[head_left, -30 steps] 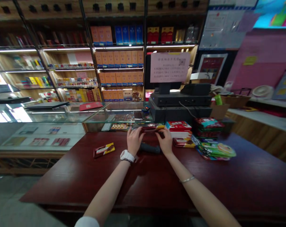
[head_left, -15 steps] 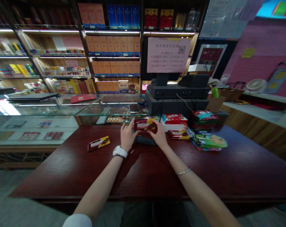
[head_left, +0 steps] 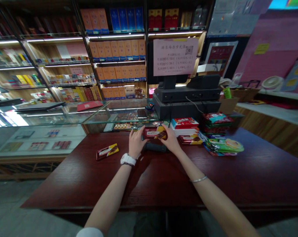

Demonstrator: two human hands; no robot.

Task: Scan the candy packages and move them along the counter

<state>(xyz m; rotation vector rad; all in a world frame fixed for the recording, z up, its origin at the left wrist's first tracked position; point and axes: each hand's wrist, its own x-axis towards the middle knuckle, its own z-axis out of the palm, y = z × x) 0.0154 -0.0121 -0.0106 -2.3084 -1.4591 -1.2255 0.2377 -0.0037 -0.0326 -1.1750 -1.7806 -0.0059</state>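
Observation:
Between my two hands is a chocolate bar in a dark red and yellow wrapper, its printed face towards me. My left hand, with a white watch at the wrist, grips the bar's left end between thumb and fingers. Its right end is pinched by my right hand. Just below the bar, a black handheld device lies on the table, partly covered by my hands. A second chocolate bar in a matching wrapper lies to the left. Another chocolate bar rests right of my right hand.
Behind that right bar stand red and white boxes. Further right are a stack of dark red and green packs and green pouches. A black register stands on a glass counter beyond the dark wooden table.
The view has shifted slightly left, so most things appear a little further right. Both hands keep hold of the chocolate bar, in nearly the same pose.

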